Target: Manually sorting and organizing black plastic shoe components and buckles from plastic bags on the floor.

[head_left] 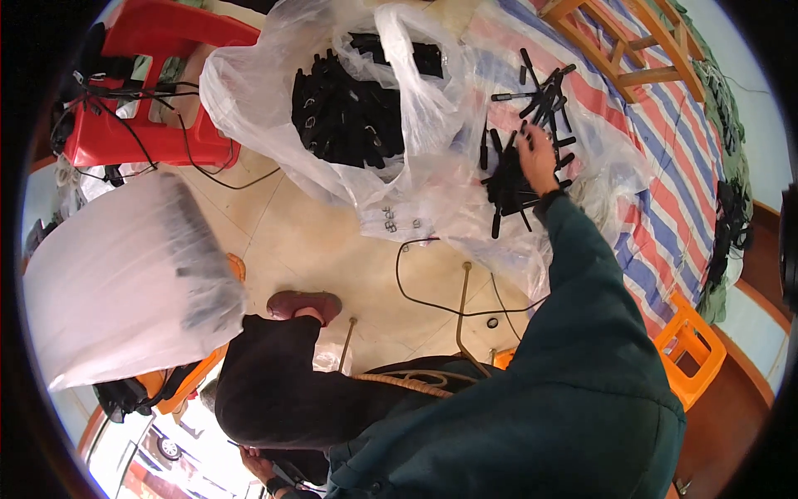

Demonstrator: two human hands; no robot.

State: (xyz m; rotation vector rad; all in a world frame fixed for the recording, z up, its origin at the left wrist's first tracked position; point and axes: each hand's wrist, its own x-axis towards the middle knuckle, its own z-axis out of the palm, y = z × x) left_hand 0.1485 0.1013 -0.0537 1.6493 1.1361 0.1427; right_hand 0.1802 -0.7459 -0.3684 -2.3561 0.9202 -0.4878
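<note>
My right arm in a dark green sleeve stretches up and right. At its end my right hand [539, 158] is over a loose pile of slim black rod-like pieces [509, 185], its fingers apart and touching the pile. Their exact kind is not clear. More of these pieces [549, 96] lie just beyond the fingertips, on clear plastic sheeting. Left of the pile, a large translucent plastic bag [249, 87] stands wide, filled with black strap-like items [345, 116] bearing small metal rings. Low at the left edge my left hand [256, 464] shows partly; its fingers are too small and hidden to read.
Striped red, white and blue sheeting [665, 191] spreads at the right, under a wooden stool [652, 76]. An orange plastic stool [694, 349] stands lower right. A red plastic chair [150, 141] and a big plastic-wrapped bundle [125, 274] stand left. Black cable [399, 279] loops over the tiles.
</note>
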